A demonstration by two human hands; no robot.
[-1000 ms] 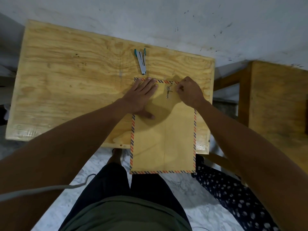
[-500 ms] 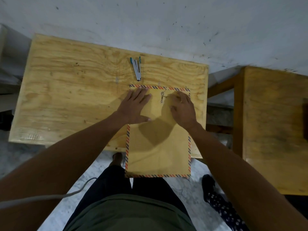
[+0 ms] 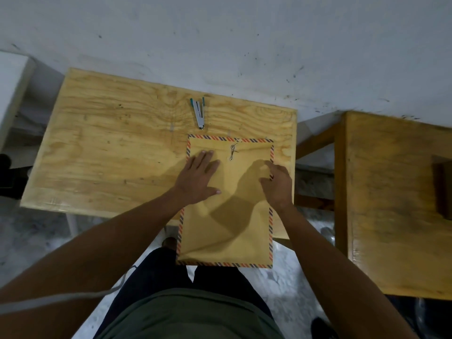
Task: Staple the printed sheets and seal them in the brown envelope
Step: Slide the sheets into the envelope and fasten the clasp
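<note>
I see the envelope [image 3: 227, 216] lying flat on the surface [image 3: 110, 155], its near end overhanging the front edge, flap closed with the string clasp [image 3: 232, 151] near its far end. My left hand [image 3: 199, 178] rests flat on the envelope's left part, fingers straight. My right hand [image 3: 277, 184] sits at the envelope's right edge, fingers loosely curled; I cannot tell whether it pinches that edge. The stapler [image 3: 199, 113] lies just beyond the envelope's far edge.
</note>
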